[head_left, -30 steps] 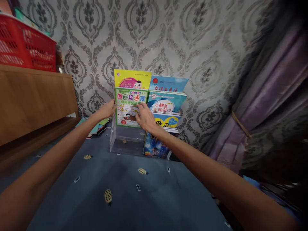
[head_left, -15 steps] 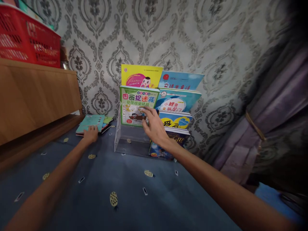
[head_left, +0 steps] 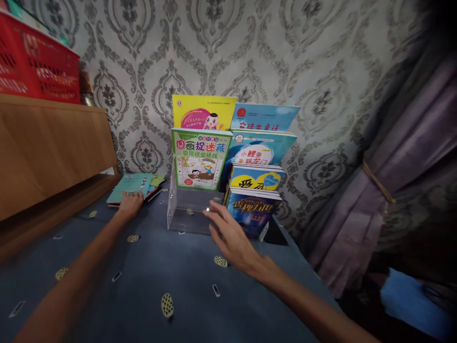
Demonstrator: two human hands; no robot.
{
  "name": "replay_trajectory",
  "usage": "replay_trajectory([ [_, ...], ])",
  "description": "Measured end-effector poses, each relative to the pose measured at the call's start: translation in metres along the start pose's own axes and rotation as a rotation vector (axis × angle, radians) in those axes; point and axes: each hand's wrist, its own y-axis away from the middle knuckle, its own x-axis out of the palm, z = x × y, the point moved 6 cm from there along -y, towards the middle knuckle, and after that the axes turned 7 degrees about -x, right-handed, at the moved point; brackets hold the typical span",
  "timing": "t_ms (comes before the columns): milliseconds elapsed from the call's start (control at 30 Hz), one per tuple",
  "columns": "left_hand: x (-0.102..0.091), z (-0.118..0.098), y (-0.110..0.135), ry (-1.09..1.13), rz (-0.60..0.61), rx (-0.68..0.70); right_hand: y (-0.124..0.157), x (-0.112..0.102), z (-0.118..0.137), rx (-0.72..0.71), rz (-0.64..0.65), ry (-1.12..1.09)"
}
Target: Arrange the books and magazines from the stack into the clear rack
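Note:
A clear acrylic tiered rack (head_left: 187, 212) stands against the wall and holds several children's books. A green book (head_left: 200, 159) sits in its left column below a yellow book (head_left: 203, 112); blue books (head_left: 259, 152) and a dark book (head_left: 252, 212) fill the right column. My left hand (head_left: 130, 204) rests, fingers down, on a teal book (head_left: 130, 185) atop a small pile lying flat at the left. My right hand (head_left: 228, 236) hovers with fingers spread just in front of the rack's lower edge and holds nothing.
Everything sits on a blue patterned cover (head_left: 171, 286). A wooden headboard-like panel (head_left: 50, 147) runs along the left with a red basket (head_left: 35, 64) on top. A purple curtain (head_left: 400, 157) hangs at the right. Patterned wallpaper is behind the rack.
Both hands have left the green book in the rack. My left hand went left onto the flat pile of books. My right hand drew back and down from the green cover.

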Motion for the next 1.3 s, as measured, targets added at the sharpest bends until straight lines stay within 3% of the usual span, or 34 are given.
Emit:
replay_trajectory([
  [133,-0.013,0.005,0.014,-0.018,0.051,0.048,0.02,0.017,0.005,0.046,0.092,-0.045],
  [233,-0.024,0.003,0.038,-0.022,0.088,0.072,0.032,0.026,0.013,0.079,0.159,-0.096],
  [533,-0.061,-0.031,0.162,-0.102,0.219,0.25,0.062,0.068,0.029,0.139,0.308,-0.255],
  [767,-0.096,-0.089,0.236,-0.095,0.194,0.497,0.072,0.089,0.042,0.119,0.271,-0.321],
  [967,-0.119,-0.155,0.296,0.152,-0.004,0.646,0.075,0.085,0.045,0.162,0.196,-0.377],
  [1067,-0.128,-0.159,0.296,0.311,0.018,0.714,0.079,0.083,0.046,0.173,0.199,-0.399],
  [1133,-0.123,-0.141,0.276,0.418,0.096,0.685,0.081,0.083,0.049,0.178,0.231,-0.395],
  [1200,-0.109,-0.109,0.244,0.458,0.14,0.519,0.084,0.083,0.053,0.175,0.277,-0.362],
  [1300,-0.081,-0.054,0.205,0.323,0.147,0.18,0.086,0.082,0.065,0.118,0.327,-0.299],
])
